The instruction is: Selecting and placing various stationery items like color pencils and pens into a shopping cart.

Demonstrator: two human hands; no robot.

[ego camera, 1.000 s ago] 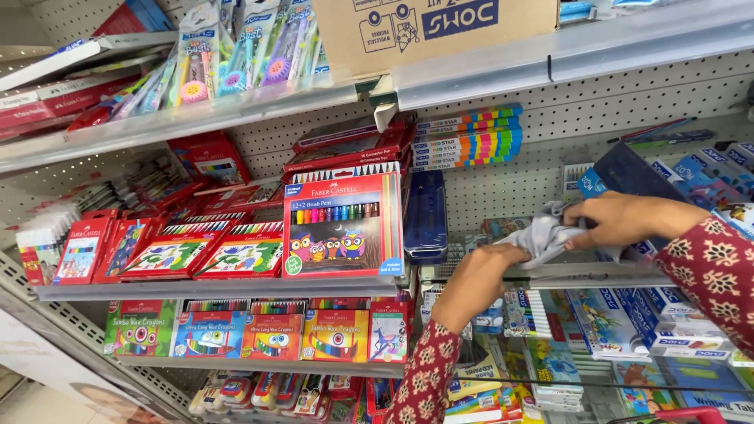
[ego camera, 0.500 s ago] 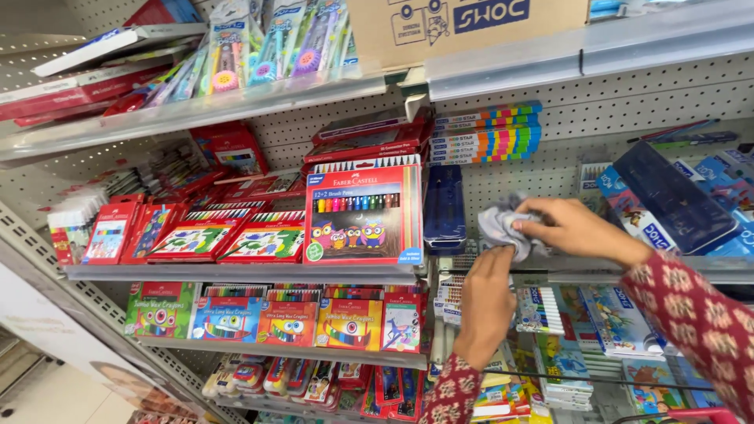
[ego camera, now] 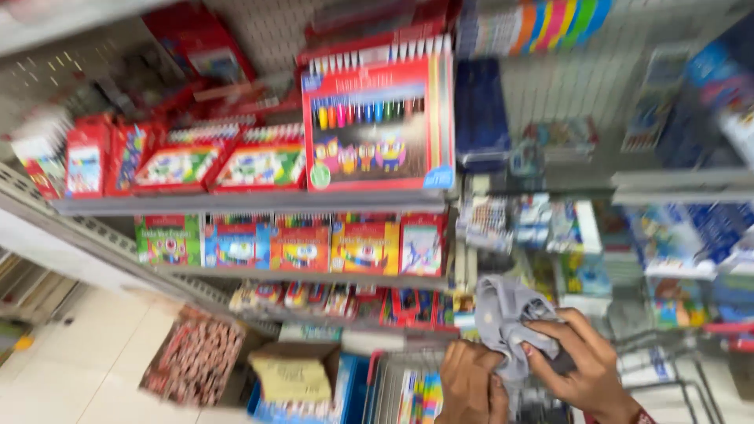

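A grey cloth (ego camera: 506,318) sits low in front of the shelves, bunched between both hands: the right hand (ego camera: 585,365) is closed over it, the left hand (ego camera: 471,385) pinches its lower edge. Above stands a red box of colour pens (ego camera: 377,118) on a grey shelf (ego camera: 236,202). The cloth seems gathered for re-gripping.

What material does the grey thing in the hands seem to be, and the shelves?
The grey cloth, gripped by the left hand and the right hand, looks like soft matt fabric: it folds and bunches. The shelves look like grey painted metal, with thin, straight edges; blur leaves this uncertain.
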